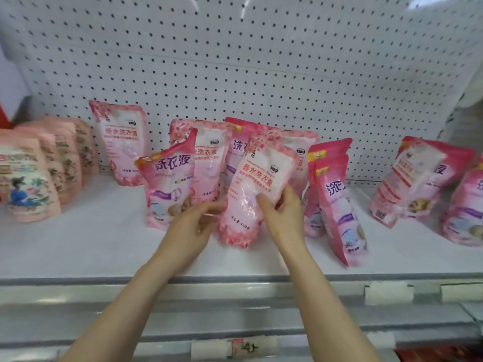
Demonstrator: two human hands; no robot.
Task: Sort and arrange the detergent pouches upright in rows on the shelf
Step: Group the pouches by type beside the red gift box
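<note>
Head view | floral pouch (248, 186): frame centre, over shelf (104, 246), long axis tilted, top toward upper right (not upright) | right hand (285, 212): grips its right edge, thumb on front | left hand (193, 226): at its lower-left edge, grasp blurred, cannot tell

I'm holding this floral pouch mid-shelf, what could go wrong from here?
The floral pouch, gripped by your right hand and left hand, is tilted; released so, it may slump onto neighbours. The dark pink pouch by your right wrist leans near the shelf front; a nudge could tip it off.
</note>
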